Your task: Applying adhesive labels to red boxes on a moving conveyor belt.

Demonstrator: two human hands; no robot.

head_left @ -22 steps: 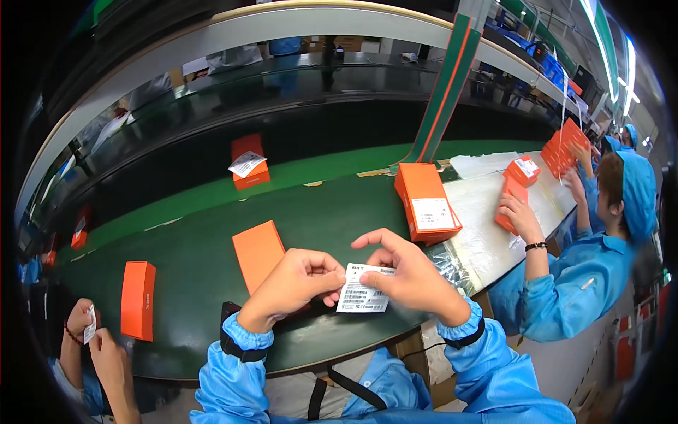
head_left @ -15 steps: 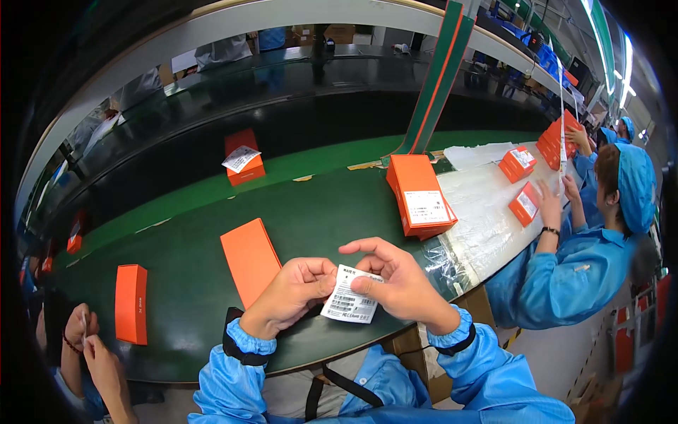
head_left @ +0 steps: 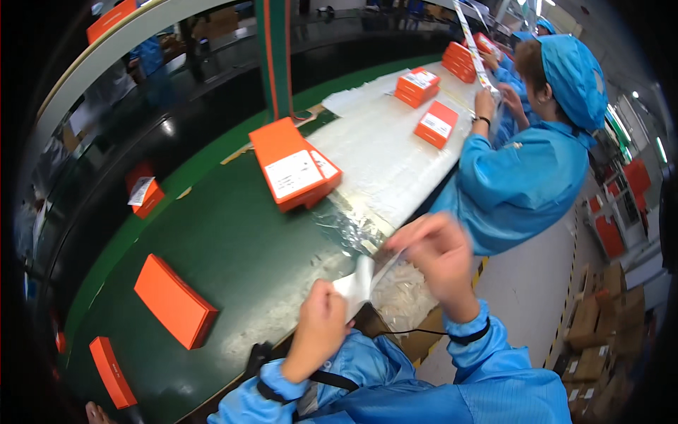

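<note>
My left hand [head_left: 321,325] is closed on a white label sheet [head_left: 359,288], whose near end curls above the table's front edge. To its right my right hand [head_left: 439,258] is raised and smeared by motion, thumb and forefinger pinched on a thin pale strip [head_left: 388,272] that runs down toward the sheet. Whether strip and sheet are still joined I cannot tell. Nearest on the table, a plain orange box [head_left: 173,300] lies to the left. Beyond my hands sit stacked orange boxes [head_left: 293,162] with white labels on top.
A narrow orange box [head_left: 113,373] lies at the near left, and a labelled one [head_left: 145,196] on the far belt. A green post [head_left: 274,60] rises at the back. On the right a co-worker [head_left: 526,169] in blue works beside labelled boxes [head_left: 436,125]. A bin with crumpled film [head_left: 406,297] stands below.
My view has swung to the right. The label sheet, flat and print side up between both hands before, is now curled, and my right hand has pulled up and away with a strip.
</note>
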